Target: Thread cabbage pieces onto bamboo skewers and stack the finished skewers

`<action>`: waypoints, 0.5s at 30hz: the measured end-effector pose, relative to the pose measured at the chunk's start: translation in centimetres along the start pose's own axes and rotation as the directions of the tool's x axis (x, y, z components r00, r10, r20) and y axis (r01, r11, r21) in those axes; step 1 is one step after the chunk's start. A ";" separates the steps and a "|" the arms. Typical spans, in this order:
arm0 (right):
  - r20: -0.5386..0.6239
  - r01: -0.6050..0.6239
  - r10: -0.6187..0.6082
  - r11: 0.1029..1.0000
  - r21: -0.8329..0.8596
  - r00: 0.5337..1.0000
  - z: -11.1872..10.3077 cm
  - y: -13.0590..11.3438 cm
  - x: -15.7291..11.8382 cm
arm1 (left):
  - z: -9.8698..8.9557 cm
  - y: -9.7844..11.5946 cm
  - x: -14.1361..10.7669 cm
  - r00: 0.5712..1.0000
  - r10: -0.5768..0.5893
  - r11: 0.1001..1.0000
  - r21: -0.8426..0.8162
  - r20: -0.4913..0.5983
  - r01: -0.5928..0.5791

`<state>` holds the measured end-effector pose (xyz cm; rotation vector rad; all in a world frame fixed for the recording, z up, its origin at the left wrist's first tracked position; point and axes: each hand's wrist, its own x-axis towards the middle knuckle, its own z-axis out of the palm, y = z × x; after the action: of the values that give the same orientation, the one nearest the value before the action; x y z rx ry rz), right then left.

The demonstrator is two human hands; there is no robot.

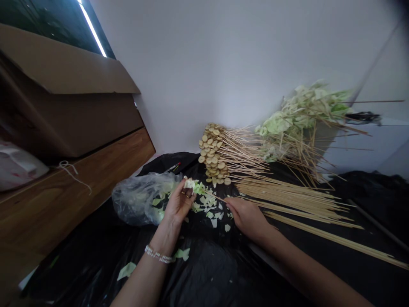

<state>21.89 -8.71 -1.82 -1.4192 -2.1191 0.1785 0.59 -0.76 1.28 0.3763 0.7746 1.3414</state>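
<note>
My right hand [247, 215] is closed round a thin wooden skewer [220, 198] that points left. Pale green leaf pieces [200, 187] are threaded at its far end. Fingers of my left hand [181, 200] are closed on the leaf at that end. Small leaf scraps [214, 213] lie under and between both hands on black plastic sheeting [207, 264]. Just left of my left hand sits a clear plastic bag [137, 198] with leaf pieces in it. Loose bare skewers [297, 198] lie beyond my right hand.
Skewers with round pale slices [212, 153] are stacked by the wall. Behind on the right, leafy skewers [300, 111] are heaped. A cardboard box [70, 123] stands at the left on a wooden surface [96, 166], near a white container [21, 164]. A pen [172, 167] lies behind the bag.
</note>
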 end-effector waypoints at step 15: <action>-0.341 -0.033 0.029 0.999 -0.006 0.940 -7.2 3.1 1.7 | -0.1 -0.1 -0.2 0.986 -0.121 0.986 -0.101 0.119 0.133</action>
<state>27.72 -7.38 3.48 -1.3783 -1.8162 -0.0657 0.62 -1.01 1.22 0.3079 0.6190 1.2262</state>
